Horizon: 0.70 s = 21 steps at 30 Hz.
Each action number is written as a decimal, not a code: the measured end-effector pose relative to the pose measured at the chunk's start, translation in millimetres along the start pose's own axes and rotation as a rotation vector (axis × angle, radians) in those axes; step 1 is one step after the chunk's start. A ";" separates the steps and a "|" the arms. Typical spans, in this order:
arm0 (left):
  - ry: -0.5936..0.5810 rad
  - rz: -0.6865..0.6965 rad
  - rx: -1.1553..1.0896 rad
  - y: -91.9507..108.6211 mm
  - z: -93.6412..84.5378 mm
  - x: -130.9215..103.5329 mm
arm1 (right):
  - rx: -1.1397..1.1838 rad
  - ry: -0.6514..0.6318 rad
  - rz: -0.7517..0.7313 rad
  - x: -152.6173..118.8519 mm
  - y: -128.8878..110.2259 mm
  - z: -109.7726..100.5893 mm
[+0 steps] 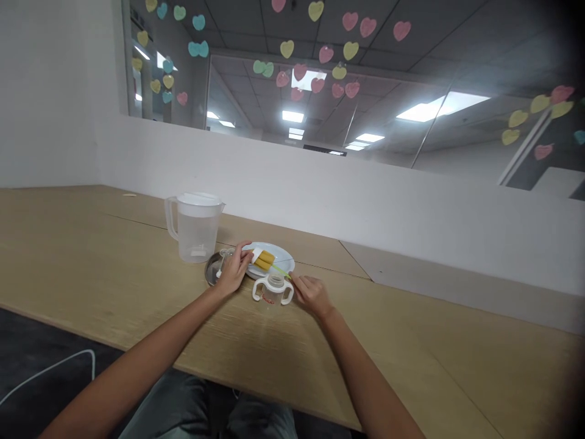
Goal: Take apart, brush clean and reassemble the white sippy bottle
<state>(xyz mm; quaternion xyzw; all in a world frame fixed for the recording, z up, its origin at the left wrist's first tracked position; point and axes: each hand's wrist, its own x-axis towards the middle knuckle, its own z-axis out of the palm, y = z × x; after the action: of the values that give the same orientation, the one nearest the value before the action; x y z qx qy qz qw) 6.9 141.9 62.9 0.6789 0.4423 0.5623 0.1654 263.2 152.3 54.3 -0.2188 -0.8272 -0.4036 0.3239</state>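
Note:
My left hand (235, 268) is closed on a yellow piece with a white band (264, 259), held over a white plate (284, 255). My right hand (313, 294) pinches a thin bright green stick (280, 270). Its far tip reaches toward the yellow piece; I cannot tell whether they touch. Just below, between the hands, a clear baby bottle with white twin handles (274, 281) stands upright and uncapped, with small red print on its side. Partly behind my left hand, a round metal dish (211, 269) holds small clear and white parts.
A lidded clear pitcher (197, 228) stands behind and left of the dish. The wooden table (114, 268) runs up to a white wall below a window with heart-shaped notes. A white cable (55, 366) lies below the table's front edge.

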 end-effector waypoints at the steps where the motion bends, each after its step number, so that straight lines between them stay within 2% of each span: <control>1: -0.017 0.028 -0.039 -0.2 1.4 -0.7 | -0.003 -0.007 0.007 -0.4 0.3 0.1; 3: -0.022 0.080 -0.113 -0.3 5.5 -1.8 | -0.019 -0.006 0.021 -0.6 1.3 0.2; 5: 0.031 0.104 -0.184 -0.4 9.5 -1.3 | -0.036 -0.003 0.040 -0.3 2.5 0.4; 9: 0.300 0.069 -0.250 -4.7 5.4 6.0 | -0.052 -0.002 0.132 -0.5 5.3 1.9; 11: 0.420 0.018 -0.177 -10.0 -5.3 11.7 | -0.061 0.015 0.203 -1.7 6.5 2.7; 12: 0.439 -0.018 -0.106 -13.0 -11.9 14.5 | -0.067 0.022 0.239 -2.4 7.1 2.9; 14: 0.378 -0.128 0.122 -18.7 -24.7 19.1 | -0.084 0.032 0.288 -3.6 8.1 2.9; 17: 0.202 -0.295 0.427 -24.8 -36.5 22.3 | -0.090 0.048 0.299 -4.0 9.0 2.0; 21: 0.077 -0.356 0.543 -28.6 -37.3 21.7 | -0.074 0.061 0.268 -1.5 8.8 -0.4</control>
<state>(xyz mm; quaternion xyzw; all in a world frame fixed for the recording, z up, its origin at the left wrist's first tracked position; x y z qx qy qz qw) -39.4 164.7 67.4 0.5883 0.6938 0.4114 0.0573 269.9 156.9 58.0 -0.3268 -0.7650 -0.3932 0.3915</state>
